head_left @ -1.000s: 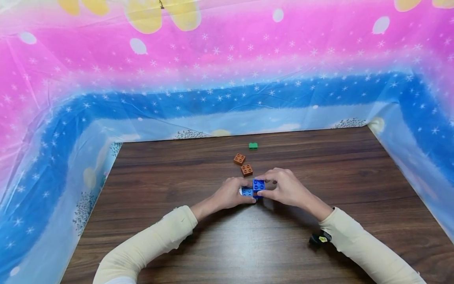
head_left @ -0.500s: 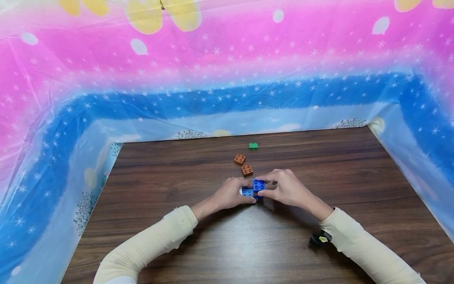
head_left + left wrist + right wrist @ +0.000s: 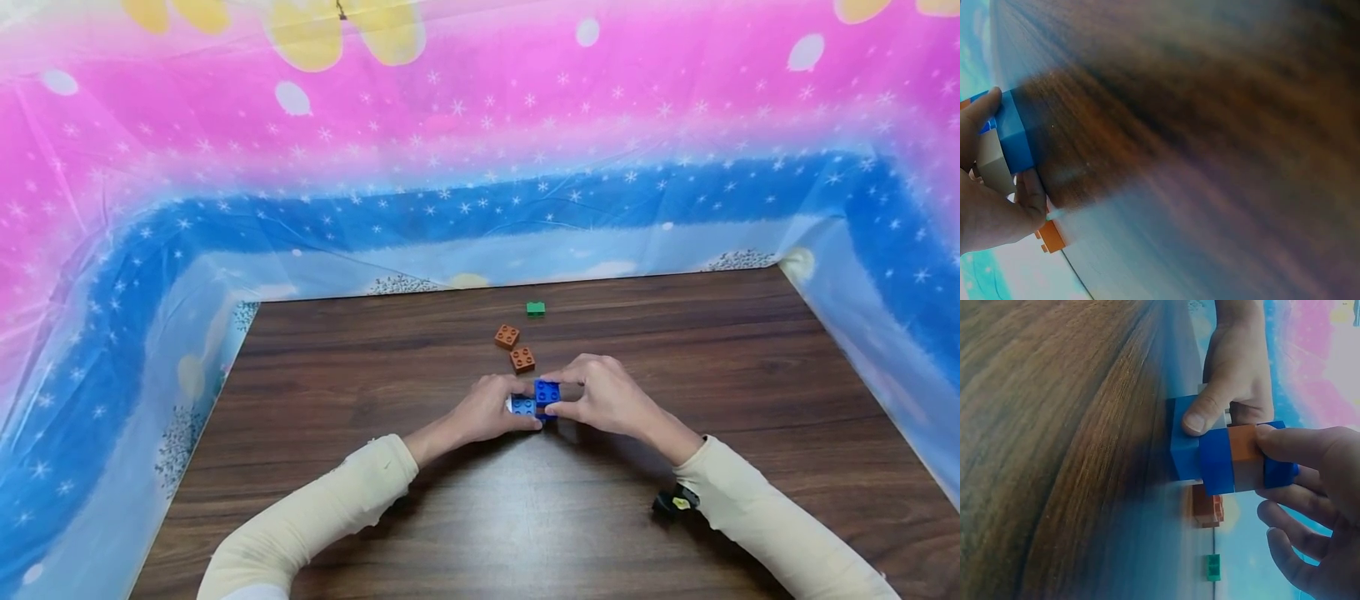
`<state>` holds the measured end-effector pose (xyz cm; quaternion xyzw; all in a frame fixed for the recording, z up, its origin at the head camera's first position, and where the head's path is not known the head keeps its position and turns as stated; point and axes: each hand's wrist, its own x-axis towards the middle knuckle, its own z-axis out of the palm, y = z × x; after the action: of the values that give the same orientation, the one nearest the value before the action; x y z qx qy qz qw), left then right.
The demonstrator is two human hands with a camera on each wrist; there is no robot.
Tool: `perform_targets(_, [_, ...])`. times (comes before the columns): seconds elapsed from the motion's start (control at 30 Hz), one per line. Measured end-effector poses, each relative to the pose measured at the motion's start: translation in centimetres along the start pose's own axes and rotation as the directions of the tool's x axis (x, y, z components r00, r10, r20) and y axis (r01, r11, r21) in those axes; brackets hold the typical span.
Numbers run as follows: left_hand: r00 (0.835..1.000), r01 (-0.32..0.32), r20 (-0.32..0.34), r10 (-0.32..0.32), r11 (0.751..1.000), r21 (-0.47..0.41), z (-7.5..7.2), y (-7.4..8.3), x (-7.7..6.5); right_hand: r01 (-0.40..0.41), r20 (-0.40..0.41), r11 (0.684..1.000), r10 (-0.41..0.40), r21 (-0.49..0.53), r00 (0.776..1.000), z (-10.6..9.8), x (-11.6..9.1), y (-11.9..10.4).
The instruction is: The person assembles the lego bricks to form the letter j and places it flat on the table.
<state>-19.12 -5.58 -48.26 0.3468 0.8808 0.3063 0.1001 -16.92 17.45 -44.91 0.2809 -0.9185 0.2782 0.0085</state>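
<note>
Several toy building bricks are joined into a stack standing on the table. At its base is a light blue brick [image 3: 1016, 134], pinched between the thumb and fingers of my left hand [image 3: 483, 410]. A white brick [image 3: 994, 164] sits beside that hand's fingers. In the right wrist view, a dark blue brick [image 3: 1216, 464], an orange-brown brick [image 3: 1246, 456] and a top dark blue brick [image 3: 1280, 475] are stacked in a column. My right hand [image 3: 609, 398] pinches this column near the top, thumb over the seam of the upper two. Its other fingers stay off the stack.
Two loose orange-brown bricks, a nearer one [image 3: 522, 359] and a farther one [image 3: 506, 336], lie just beyond my hands. Farther back is a green brick [image 3: 535, 309]. A printed cloth [image 3: 480, 200] surrounds the wooden table [image 3: 360, 358] on its far and side edges.
</note>
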Motion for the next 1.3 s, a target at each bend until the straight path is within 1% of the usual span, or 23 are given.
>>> perform_targets(0.4, [1.000,0.015,-0.002,-0.015,1.000,0.020,0.0,0.1,0.1,0.022,0.044,1.000,-0.022,0.004,0.999,-0.4,0.5,0.2])
perform_targets(0.6, [1.000,0.029,0.002,-0.029,1.000,0.007,0.1,0.0,0.2,-0.041,0.078,0.995,0.034,0.087,0.996,-0.4,0.6,0.5])
perform_targets(0.7, [0.999,0.032,0.006,-0.032,0.999,0.005,0.2,-0.1,0.1,-0.059,0.087,0.992,0.049,0.114,0.995,-0.2,0.6,0.6])
perform_targets(0.93, [1.000,0.004,-0.009,-0.004,1.000,0.011,0.2,-0.1,0.0,-0.062,0.083,0.991,0.053,0.115,0.995,-0.1,0.7,0.5])
perform_targets(1.13, [1.000,-0.015,-0.014,0.015,1.000,0.011,0.1,-0.2,0.1,-0.076,0.081,0.983,0.063,0.165,0.995,0.2,0.6,0.6])
perform_targets(1.23, [1.000,-0.013,-0.016,0.013,1.000,0.008,0.2,-0.3,0.0,-0.087,0.067,0.977,0.075,0.196,0.995,0.6,0.3,0.8])
perform_targets(1.3, [1.000,-0.007,-0.017,0.007,1.000,0.006,0.2,-0.3,0.0,-0.080,0.058,0.975,0.069,0.209,0.996,0.9,0.0,0.9])
